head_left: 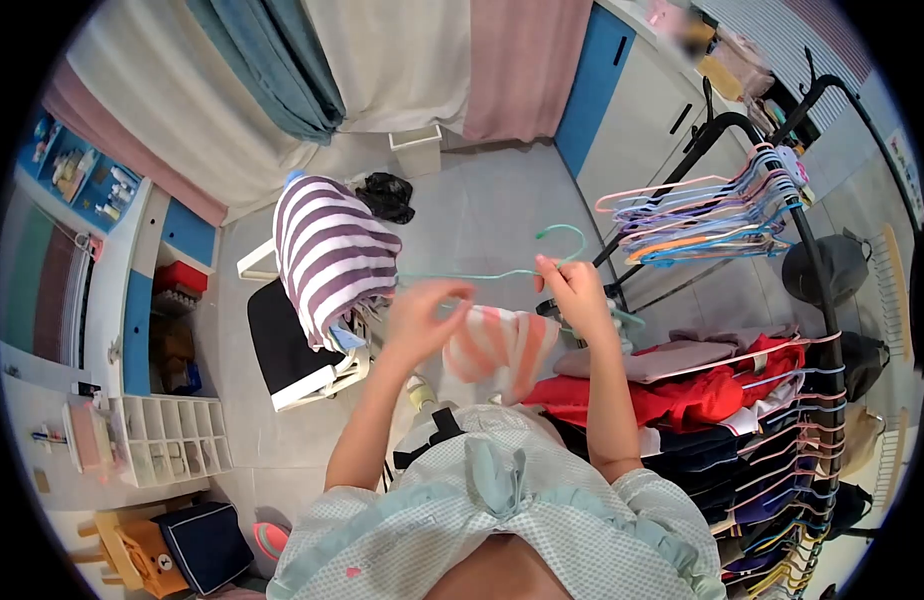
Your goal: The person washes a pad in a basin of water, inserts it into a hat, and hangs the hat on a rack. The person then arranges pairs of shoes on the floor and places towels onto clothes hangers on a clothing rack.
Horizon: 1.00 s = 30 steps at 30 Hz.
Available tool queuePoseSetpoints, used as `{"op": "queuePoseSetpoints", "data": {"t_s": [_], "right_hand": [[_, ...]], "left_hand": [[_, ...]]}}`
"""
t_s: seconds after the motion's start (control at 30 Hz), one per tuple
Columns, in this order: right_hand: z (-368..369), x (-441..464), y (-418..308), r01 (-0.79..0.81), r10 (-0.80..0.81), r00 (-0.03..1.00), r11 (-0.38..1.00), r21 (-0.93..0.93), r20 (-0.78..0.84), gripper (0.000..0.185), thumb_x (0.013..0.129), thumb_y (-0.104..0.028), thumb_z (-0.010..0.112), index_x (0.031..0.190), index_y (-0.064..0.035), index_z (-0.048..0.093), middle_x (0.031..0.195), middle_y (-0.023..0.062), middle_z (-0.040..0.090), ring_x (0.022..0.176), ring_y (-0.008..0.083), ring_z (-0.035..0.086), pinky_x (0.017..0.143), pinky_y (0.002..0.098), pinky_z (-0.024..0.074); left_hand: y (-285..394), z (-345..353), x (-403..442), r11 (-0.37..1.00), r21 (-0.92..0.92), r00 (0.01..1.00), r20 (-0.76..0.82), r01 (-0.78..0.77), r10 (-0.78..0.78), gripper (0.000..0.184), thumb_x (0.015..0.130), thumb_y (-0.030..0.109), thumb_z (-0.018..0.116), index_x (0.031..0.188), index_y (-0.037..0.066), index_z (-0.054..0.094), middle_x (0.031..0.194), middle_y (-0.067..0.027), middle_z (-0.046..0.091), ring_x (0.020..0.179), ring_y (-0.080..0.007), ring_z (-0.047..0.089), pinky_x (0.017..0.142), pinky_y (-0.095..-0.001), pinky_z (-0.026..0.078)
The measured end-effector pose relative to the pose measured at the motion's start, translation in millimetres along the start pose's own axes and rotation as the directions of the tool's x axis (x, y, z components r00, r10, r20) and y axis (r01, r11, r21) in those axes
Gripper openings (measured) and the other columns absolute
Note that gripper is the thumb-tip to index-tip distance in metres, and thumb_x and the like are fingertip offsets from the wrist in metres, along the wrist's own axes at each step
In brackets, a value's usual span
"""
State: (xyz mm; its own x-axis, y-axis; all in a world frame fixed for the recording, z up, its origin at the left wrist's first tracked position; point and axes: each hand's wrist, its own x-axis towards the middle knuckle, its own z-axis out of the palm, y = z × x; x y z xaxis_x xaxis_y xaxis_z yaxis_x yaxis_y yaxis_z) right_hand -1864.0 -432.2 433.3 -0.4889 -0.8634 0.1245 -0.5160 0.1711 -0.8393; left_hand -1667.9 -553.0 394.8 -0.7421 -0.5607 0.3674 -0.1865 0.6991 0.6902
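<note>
My right hand is closed on a thin green clothes hanger, gripping it just below its hook. The hanger's long bar reaches left towards my left hand, which is slightly blurred. Thumb and forefinger of that hand are curved and apart, close to the bar and to the edge of an orange-and-white striped garment. This garment hangs between my hands, below the hanger; how it joins the hanger is hidden.
On the right, a black clothes rack carries several bare hangers and a row of clothes, including a red garment. A purple-and-white striped cloth drapes over a chair on the left. A white bin stands near the curtains.
</note>
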Motion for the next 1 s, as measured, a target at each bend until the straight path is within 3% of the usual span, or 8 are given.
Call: {"op": "queuePoseSetpoints", "data": {"t_s": [0.07,0.23,0.4,0.63,0.73,0.83,0.93,1.0], "right_hand": [[0.8,2.7,-0.1,0.033,-0.032,0.998,0.999,-0.030,0.046,0.046,0.088,-0.035,0.048,0.061,0.0005,0.058,0.043,0.0101,0.034,0.042,0.0197,0.037,0.045,0.0330,0.0299],[11.4,17.9,-21.7,0.149,-0.114,0.966,0.979,-0.139,0.231,0.049,0.087,-0.039,0.048,0.058,-0.0010,0.060,0.047,0.0151,0.047,0.047,0.0302,0.049,0.051,0.0375,0.0378],[28.7,28.5,-34.3,0.385,-0.347,0.886,0.920,-0.074,0.309,0.048,0.085,-0.040,0.050,0.057,-0.0028,0.061,0.047,0.0142,0.047,0.048,0.0286,0.048,0.051,0.0359,0.0380],[45.2,33.1,-33.3,0.487,-0.449,0.850,0.869,-0.086,0.275,0.023,0.079,-0.028,0.060,0.078,-0.0052,0.063,0.071,0.0112,0.059,0.073,0.0275,0.057,0.066,0.0370,0.0438],[59.2,32.0,-20.5,0.696,-0.744,0.661,0.657,-0.290,-0.099,0.027,0.075,-0.024,0.065,0.096,-0.0073,0.060,0.101,0.0124,0.056,0.095,0.0306,0.052,0.080,0.0382,0.0420],[94.6,20.2,22.6,0.341,-0.339,0.906,0.939,-0.039,-0.251,0.038,0.074,-0.028,0.067,0.105,-0.0100,0.056,0.118,0.0143,0.046,0.107,0.0355,0.045,0.091,0.0408,0.0363],[133.0,18.3,46.9,0.241,-0.167,0.930,0.949,0.203,-0.327,0.040,0.072,-0.031,0.068,0.102,-0.0071,0.056,0.106,0.0145,0.055,0.095,0.0332,0.054,0.082,0.0402,0.0426],[135.9,15.2,45.2,0.042,-0.025,0.998,0.957,0.288,-0.062,0.037,0.074,-0.034,0.066,0.096,-0.0063,0.059,0.091,0.0141,0.060,0.082,0.0317,0.058,0.073,0.0393,0.0454]], "left_hand": [[7.6,-20.5,-5.2,0.998,0.059,0.982,-0.188,-0.009,0.020,0.034,0.061,0.014,0.075,0.092,0.007,0.063,0.084,-0.0065,0.061,0.081,-0.0229,0.058,0.070,-0.0311,0.047],[5.1,-48.2,-18.4,0.892,0.453,1.000,-0.027,0.010,0.002,0.032,0.056,0.013,0.076,0.085,0.008,0.064,0.078,-0.0041,0.059,0.081,-0.0228,0.057,0.070,-0.0322,0.046],[-22.5,-40.1,-33.7,0.950,0.168,0.903,0.304,0.263,-0.304,0.024,0.073,0.022,0.066,0.093,0.008,0.066,0.085,-0.0067,0.063,0.080,-0.0213,0.060,0.075,-0.0309,0.046],[-63.2,-8.0,-75.3,0.653,-0.275,0.660,0.590,0.706,-0.465,0.048,0.095,0.039,0.035,0.105,-0.001,0.059,0.089,-0.0101,0.065,0.082,-0.0165,0.062,0.073,-0.0281,0.048],[-61.0,-7.1,-88.8,0.614,-0.326,0.678,0.524,0.719,-0.515,0.050,0.095,0.041,0.033,0.105,0.000,0.059,0.086,-0.0082,0.064,0.076,-0.0138,0.060,0.065,-0.0259,0.047],[-60.4,-15.3,-98.1,0.560,-0.454,0.720,0.453,0.693,-0.525,0.048,0.095,0.040,0.034,0.107,0.001,0.058,0.082,-0.0068,0.061,0.067,-0.0128,0.057,0.060,-0.0253,0.046],[-64.1,-25.2,-103.7,0.539,-0.512,0.743,0.424,0.669,-0.519,0.043,0.095,0.035,0.035,0.107,0.000,0.056,0.083,-0.0071,0.060,0.069,-0.0127,0.058,0.060,-0.0249,0.047],[-64.7,-32.5,-104.2,0.587,-0.506,0.775,0.409,0.632,-0.482,0.038,0.095,0.030,0.038,0.108,-0.001,0.056,0.084,-0.0069,0.060,0.070,-0.0129,0.059,0.061,-0.0252,0.048]]}}
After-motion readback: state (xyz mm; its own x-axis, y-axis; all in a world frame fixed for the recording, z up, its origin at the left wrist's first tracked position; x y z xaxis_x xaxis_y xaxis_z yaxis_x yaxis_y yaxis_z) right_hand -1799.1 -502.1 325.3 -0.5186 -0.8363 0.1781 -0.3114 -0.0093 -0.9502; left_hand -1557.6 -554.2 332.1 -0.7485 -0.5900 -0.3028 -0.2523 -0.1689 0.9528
